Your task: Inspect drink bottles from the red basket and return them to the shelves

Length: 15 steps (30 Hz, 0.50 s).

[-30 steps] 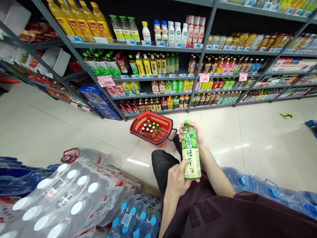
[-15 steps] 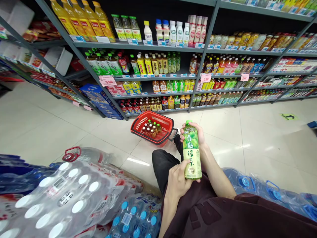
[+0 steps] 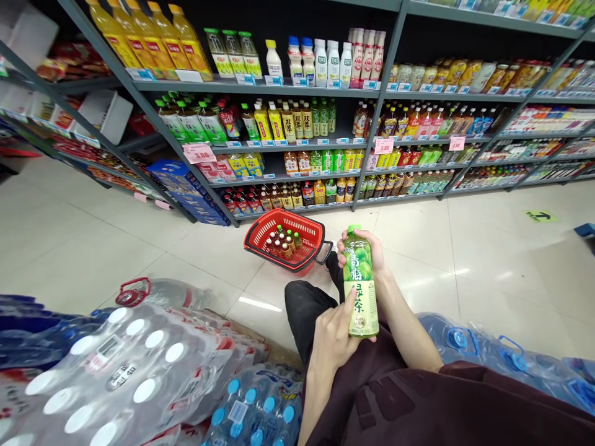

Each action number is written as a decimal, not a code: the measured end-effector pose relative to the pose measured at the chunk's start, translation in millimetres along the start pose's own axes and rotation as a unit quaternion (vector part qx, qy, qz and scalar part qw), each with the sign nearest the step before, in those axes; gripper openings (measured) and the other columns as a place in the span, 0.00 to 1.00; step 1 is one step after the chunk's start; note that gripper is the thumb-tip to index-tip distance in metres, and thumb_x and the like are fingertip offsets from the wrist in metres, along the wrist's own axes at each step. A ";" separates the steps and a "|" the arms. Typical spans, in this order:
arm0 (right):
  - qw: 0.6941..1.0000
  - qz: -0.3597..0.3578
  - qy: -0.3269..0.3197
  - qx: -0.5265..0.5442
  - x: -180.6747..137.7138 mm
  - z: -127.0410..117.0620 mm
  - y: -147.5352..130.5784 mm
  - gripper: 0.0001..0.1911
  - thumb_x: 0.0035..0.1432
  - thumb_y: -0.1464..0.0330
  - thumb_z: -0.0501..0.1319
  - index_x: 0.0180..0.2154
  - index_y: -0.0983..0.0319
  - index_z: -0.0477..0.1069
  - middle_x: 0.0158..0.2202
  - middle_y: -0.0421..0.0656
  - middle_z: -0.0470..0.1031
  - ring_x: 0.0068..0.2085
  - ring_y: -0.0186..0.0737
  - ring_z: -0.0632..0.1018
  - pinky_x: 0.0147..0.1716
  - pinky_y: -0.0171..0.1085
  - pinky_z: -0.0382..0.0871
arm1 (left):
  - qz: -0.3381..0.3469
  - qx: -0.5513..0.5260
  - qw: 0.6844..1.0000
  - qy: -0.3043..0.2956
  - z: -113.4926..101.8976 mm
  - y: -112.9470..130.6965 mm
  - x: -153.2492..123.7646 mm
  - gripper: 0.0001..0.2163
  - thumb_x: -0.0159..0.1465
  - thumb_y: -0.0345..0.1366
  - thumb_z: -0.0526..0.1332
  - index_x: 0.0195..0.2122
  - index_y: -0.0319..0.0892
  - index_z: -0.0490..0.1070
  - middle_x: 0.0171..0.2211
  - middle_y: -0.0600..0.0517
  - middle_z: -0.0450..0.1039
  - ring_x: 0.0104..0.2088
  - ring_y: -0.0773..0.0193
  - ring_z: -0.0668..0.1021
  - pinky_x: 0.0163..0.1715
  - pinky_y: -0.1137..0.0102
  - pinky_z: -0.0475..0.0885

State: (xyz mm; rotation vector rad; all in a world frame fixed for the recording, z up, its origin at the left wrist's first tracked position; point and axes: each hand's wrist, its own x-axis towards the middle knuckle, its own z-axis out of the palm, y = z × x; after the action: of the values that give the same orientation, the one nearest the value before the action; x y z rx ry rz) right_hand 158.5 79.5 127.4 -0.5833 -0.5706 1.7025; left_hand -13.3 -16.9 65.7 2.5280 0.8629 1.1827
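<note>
I hold a green tea bottle (image 3: 359, 282) upright in front of me with both hands. Its label is green and yellow with large characters, and its cap is green. My right hand (image 3: 375, 255) is wrapped round the upper part from behind. My left hand (image 3: 333, 337) grips the bottom part, fingers curled on the label. My knee in dark trousers (image 3: 304, 303) is just below and left of the bottle. A red shopping basket (image 3: 288, 238) with several small bottles stands on the floor just beyond.
Shelves of drink bottles (image 3: 302, 124) run across the back. Shrink-wrapped packs of water bottles (image 3: 134, 365) lie at lower left. Large blue water jugs (image 3: 502, 359) lie at lower right. Pale tiled floor (image 3: 488, 260) stretches to the right.
The bottle has turned slightly in my hands, so the label's characters now face more to the left. My hands and the basket stay in place.
</note>
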 end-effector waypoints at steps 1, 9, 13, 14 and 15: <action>1.000 -0.001 0.000 0.000 -0.1 -0.1 0.0 0.12 0.58 0.59 0.62 0.36 0.61 0.67 0.26 0.40 0.74 0.23 0.38 0.75 0.22 0.37 0.76 | 0.000 0.002 1.000 0.000 0.2 0.0 -0.1 0.31 0.74 0.44 0.54 0.73 0.34 0.49 0.32 0.49 0.78 0.26 0.59 0.79 0.25 0.65 0.69; 1.000 -0.002 -0.001 -0.003 0.5 -0.2 -0.3 0.11 0.58 0.59 0.61 0.36 0.61 0.67 0.25 0.39 0.72 0.22 0.39 0.75 0.22 0.38 0.76 | 0.011 0.003 1.000 0.001 0.2 -0.1 3.2 0.31 0.73 0.42 0.55 0.74 0.36 0.48 0.35 0.48 0.80 0.26 0.61 0.78 0.26 0.66 0.69; 1.000 0.004 -0.005 -0.003 0.5 0.8 0.2 0.11 0.59 0.60 0.61 0.36 0.60 0.66 0.25 0.39 0.72 0.22 0.39 0.75 0.22 0.39 0.76 | 0.019 -0.003 1.000 0.011 -0.8 -0.1 4.2 0.32 0.73 0.44 0.56 0.73 0.36 0.50 0.34 0.49 0.79 0.26 0.62 0.78 0.26 0.67 0.69; 1.000 0.005 -0.006 -0.004 0.5 1.0 0.2 0.11 0.59 0.60 0.60 0.36 0.60 0.66 0.25 0.39 0.72 0.22 0.39 0.75 0.22 0.39 0.76 | 0.020 -0.003 1.000 0.013 -0.9 -0.1 4.2 0.32 0.73 0.44 0.56 0.73 0.36 0.51 0.33 0.49 0.79 0.26 0.62 0.78 0.26 0.67 0.69; 1.000 0.005 -0.007 -0.004 0.4 1.1 0.2 0.11 0.59 0.60 0.60 0.36 0.60 0.66 0.26 0.39 0.73 0.22 0.38 0.75 0.22 0.39 0.76 | 0.020 -0.003 1.000 0.014 -1.0 -0.3 4.0 0.32 0.73 0.45 0.57 0.73 0.36 0.51 0.33 0.49 0.79 0.26 0.62 0.78 0.26 0.67 0.69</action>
State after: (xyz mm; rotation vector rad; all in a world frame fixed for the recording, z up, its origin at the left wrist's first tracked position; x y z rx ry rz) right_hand 157.5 79.9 128.1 -0.5810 -0.5859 1.7162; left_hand -12.2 -14.4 68.7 2.5417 0.8168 1.2335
